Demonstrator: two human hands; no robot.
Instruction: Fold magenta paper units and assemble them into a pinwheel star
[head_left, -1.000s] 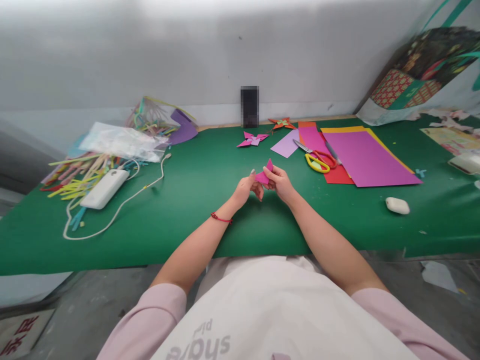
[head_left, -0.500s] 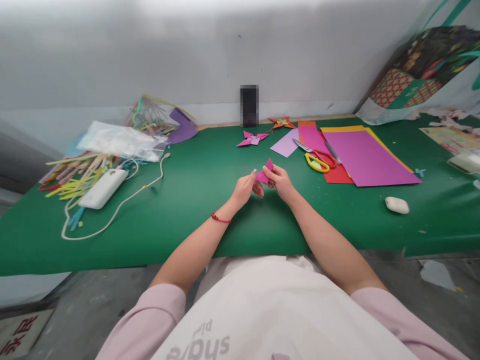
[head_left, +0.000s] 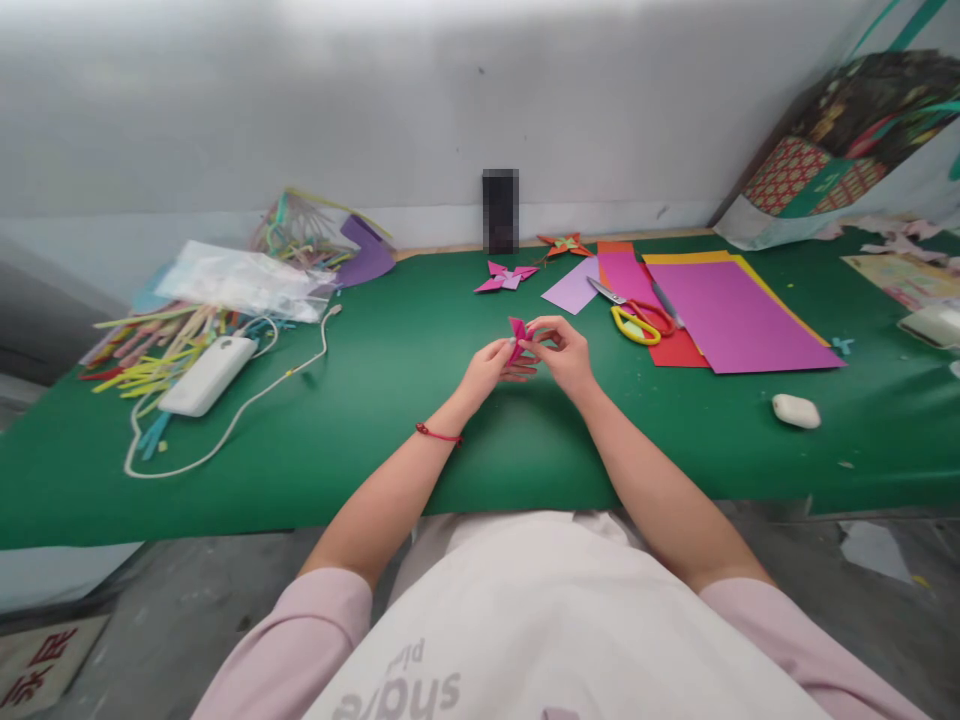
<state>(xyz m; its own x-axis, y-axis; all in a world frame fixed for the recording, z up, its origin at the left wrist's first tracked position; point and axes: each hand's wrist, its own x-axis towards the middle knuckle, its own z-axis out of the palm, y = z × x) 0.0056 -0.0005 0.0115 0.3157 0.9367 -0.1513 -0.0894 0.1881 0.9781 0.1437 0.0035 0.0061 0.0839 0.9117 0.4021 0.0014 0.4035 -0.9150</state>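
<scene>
A small folded piece of pink paper (head_left: 517, 328) is held up above the green table (head_left: 375, 400), between both hands. My left hand (head_left: 489, 373) pinches its lower left part, thumb on top and fingers beneath. On its right edge the thumb and fingertips of my right hand (head_left: 564, 352) are closed. Fingers hide much of the paper's lower part. Beyond the hands lie a pink and lilac folded paper star (head_left: 506, 277) and an orange and green one (head_left: 565, 245). To their right is a lilac paper piece (head_left: 571, 286).
Scissors (head_left: 634, 323) with red and yellow handles lie by coloured sheets (head_left: 750, 320). A white case (head_left: 796, 411) sits at right. At left are a power bank (head_left: 208, 376) with cable, paper strips (head_left: 142, 365) and a plastic bag (head_left: 244, 282). A dark blurred block (head_left: 500, 212) stands against the wall.
The pink paper has been turned and now stands more upright. My right hand has shifted its hold on the right edge, and my left fingers have stretched further under the paper.
</scene>
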